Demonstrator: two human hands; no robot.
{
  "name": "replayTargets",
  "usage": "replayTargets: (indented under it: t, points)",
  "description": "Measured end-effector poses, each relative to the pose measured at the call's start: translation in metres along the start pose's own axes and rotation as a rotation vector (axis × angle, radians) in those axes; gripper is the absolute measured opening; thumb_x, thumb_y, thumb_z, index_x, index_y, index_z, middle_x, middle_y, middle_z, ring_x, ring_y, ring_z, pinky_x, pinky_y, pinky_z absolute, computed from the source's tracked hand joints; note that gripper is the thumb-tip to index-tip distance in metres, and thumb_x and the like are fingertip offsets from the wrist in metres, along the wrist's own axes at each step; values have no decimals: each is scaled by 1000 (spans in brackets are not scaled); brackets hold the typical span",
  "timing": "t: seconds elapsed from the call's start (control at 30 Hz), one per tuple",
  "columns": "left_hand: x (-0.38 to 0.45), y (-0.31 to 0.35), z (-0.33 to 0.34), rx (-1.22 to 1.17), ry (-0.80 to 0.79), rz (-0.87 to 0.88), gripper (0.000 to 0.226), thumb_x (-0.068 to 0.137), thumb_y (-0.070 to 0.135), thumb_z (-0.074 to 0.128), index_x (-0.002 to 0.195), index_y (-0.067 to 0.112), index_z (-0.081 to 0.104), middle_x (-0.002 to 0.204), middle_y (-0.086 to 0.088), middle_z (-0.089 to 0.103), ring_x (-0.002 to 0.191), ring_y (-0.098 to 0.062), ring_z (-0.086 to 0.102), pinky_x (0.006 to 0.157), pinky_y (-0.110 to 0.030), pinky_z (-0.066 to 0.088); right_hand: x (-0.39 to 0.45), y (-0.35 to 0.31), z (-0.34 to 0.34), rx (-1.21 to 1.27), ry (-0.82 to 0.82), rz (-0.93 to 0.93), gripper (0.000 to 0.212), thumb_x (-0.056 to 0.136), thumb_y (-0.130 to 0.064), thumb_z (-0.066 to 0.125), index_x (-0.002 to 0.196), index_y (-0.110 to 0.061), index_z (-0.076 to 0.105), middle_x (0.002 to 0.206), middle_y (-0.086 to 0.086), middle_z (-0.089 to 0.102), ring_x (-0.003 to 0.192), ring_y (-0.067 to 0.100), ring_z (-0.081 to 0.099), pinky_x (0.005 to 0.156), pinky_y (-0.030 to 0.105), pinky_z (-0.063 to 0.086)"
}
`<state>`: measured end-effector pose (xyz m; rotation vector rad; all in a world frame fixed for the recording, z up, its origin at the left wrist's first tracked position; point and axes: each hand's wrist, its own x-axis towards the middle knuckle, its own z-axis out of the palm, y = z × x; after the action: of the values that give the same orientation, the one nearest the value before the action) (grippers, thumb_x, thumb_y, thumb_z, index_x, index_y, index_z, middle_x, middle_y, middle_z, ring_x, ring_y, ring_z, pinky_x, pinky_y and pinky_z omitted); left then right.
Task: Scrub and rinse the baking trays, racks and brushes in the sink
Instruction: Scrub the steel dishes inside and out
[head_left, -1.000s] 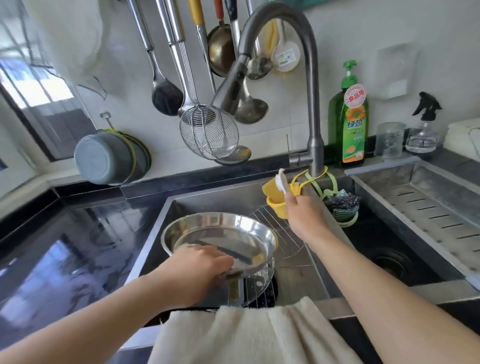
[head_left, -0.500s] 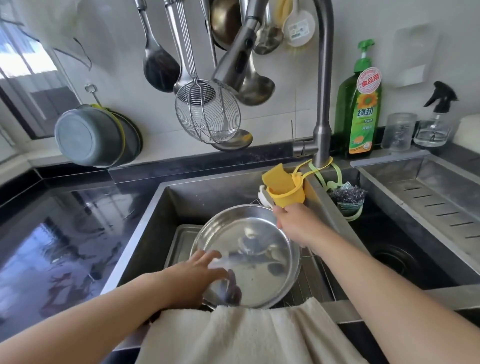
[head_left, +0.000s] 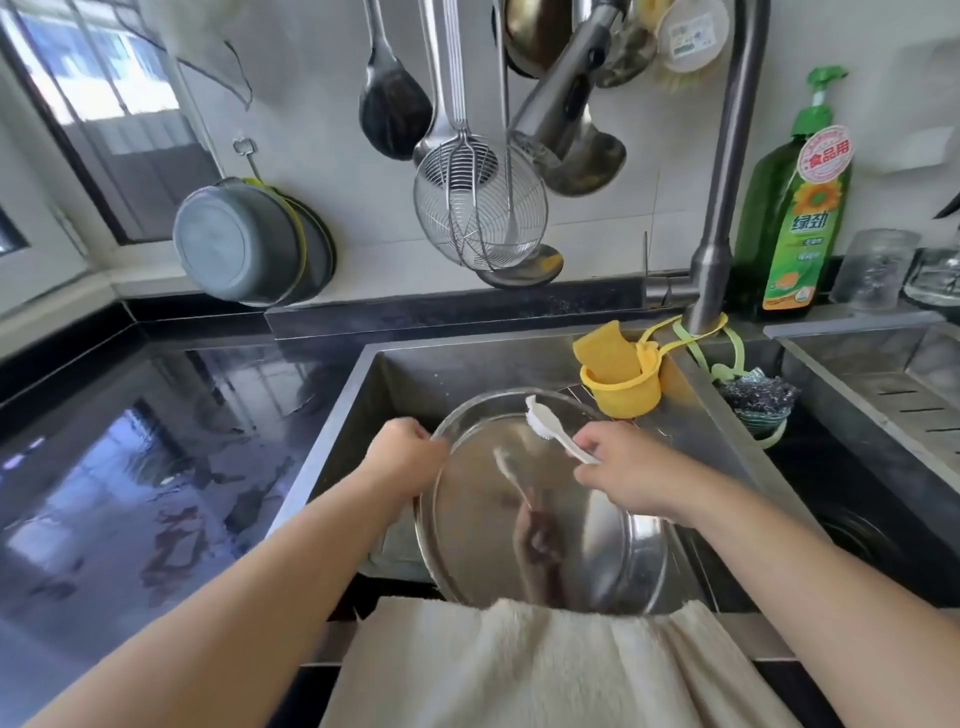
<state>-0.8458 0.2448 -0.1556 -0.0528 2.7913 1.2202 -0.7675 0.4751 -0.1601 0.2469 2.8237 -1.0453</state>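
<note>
A round stainless steel tray (head_left: 483, 519) stands tilted in the left sink basin (head_left: 431, 374), its shiny inner face toward me. My left hand (head_left: 402, 452) grips its upper left rim. My right hand (head_left: 631, 473) holds the handle of a white brush (head_left: 545, 426), whose bristled head touches the tray's upper inner face. A wire rack (head_left: 582, 395) shows just behind the tray's top edge, and a flat metal tray (head_left: 395, 540) lies under it, mostly hidden.
A faucet (head_left: 722, 208) rises behind the sink, with a yellow sponge holder (head_left: 621, 384) and scourer (head_left: 758, 395) hung from it. A green soap bottle (head_left: 800, 208) stands at the right. A white towel (head_left: 545, 670) drapes over the front edge. Utensils (head_left: 480, 202) hang above.
My left hand moved from the tray's lower rim to its upper left rim, tilting it up. My right hand brought the white brush down from the holder onto the tray.
</note>
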Motion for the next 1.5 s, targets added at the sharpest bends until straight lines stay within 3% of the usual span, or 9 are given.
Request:
replayTargets:
  t: [0.17,0.37,0.57,0.7,0.83,0.93,1.13,1.23,1.5]
  points:
    - [-17,5,4,-164,27,148,26,94,16,59,73,16,44,67,0,48,62,-16,43,53,-30,33,-7,-7,4,135,23,-84,24,103,-10,50,80,-6,55,69,8,47,53,17,41,50,27,37]
    - [-12,2,-18,-654,94,-33,21,84,2,57,74,15,44,67,0,41,63,-19,37,58,-33,30,-25,-46,-23,-25,56,-77,38,106,-21,46,71,-9,52,62,-6,56,46,7,39,48,20,35]
    - [-17,4,-23,-873,185,-113,29,97,20,58,125,23,53,111,2,61,82,-10,56,72,-32,44,-4,-147,-2,-266,-230,-104,33,101,-5,45,120,-24,64,89,3,72,62,13,55,52,26,42]
    - [-5,-10,-23,-898,237,-122,44,103,30,54,147,28,54,143,5,59,125,-18,58,107,-39,45,4,-174,33,-209,-343,-94,24,98,-11,50,94,-22,71,81,0,70,60,15,50,48,25,37]
    - [-3,-18,-29,-1132,272,-205,32,102,29,50,121,38,74,117,11,74,110,-18,67,102,-44,54,-10,-155,32,-571,-496,-4,29,95,-12,57,119,-20,72,87,3,67,68,20,54,53,27,43]
    - [-10,-10,-29,-1184,255,-142,35,105,26,52,135,33,69,121,20,69,110,-7,64,105,-33,49,-13,-150,17,-815,-574,100,37,98,-12,54,134,-12,65,88,3,66,65,19,52,46,23,41]
    - [-7,-9,-25,-1141,285,-15,34,101,27,55,131,32,72,119,18,73,114,-6,66,105,-30,48,9,-176,16,-149,-362,26,31,94,-8,59,120,-20,71,70,1,60,47,10,33,41,21,21]
    - [-6,-13,-27,-1218,324,-56,34,103,19,54,125,33,75,113,17,77,112,-8,69,108,-37,51,0,-147,13,-534,-492,128,23,96,-17,60,115,-11,73,71,1,62,50,12,41,43,22,31]
    - [-10,-3,-24,-1163,302,124,37,105,12,52,132,28,72,124,16,73,120,-2,65,113,-36,48,-8,-107,4,-1011,-107,93,9,91,-5,51,89,-11,58,80,1,48,63,17,47,63,33,47]
